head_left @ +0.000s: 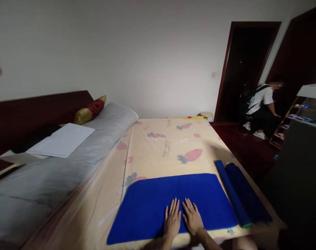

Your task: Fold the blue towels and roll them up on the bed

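Observation:
A bright blue towel (pixel 152 198) lies spread flat on the near end of a bed with a cream sheet printed with strawberries (pixel 170 146). My left hand (pixel 172 218) and my right hand (pixel 192 217) rest side by side, palms down, on the towel's near middle, fingers stretched out flat and holding nothing. Two rolled blue towels (pixel 238 192) lie along the bed's right edge, just right of the spread one.
A grey bolster (pixel 69 163) runs along the left with a white sheet of paper (pixel 61 140) on it, and a gold and red cushion (pixel 90 109) against the dark headboard. Another person crouches by a dark doorway (pixel 262 107) at the right. A shoe rack (pixel 295 125) stands there.

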